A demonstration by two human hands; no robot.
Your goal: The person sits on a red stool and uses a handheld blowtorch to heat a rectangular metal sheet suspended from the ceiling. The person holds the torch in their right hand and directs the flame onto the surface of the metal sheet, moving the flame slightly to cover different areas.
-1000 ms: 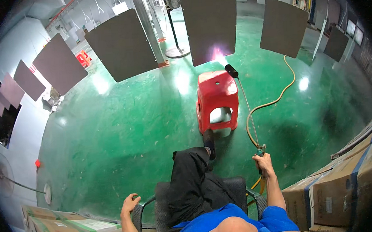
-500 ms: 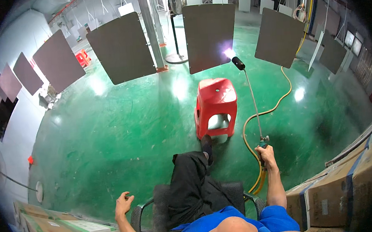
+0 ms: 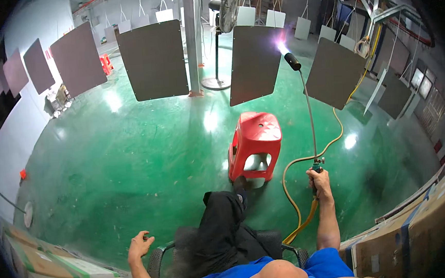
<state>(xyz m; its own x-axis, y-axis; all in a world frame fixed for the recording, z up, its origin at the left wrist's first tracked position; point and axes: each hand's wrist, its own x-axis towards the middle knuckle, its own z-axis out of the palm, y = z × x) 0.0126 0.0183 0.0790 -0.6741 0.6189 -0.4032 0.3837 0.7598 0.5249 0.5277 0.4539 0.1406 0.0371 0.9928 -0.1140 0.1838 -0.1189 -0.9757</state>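
Torch (image 3: 307,112) raised since a sec ago, flame now licking far centre panel (image 3: 255,63). Right hand (image 3: 319,179) clamped on handle; left hand (image 3: 138,244) open, resting on chair arm (image 3: 156,254) nr boxes.

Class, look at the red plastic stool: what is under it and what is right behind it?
Under the red plastic stool only green floor shows through its leg opening; the far side is hidden. Behind it hangs a dark panel, with the torch flame at its edge.
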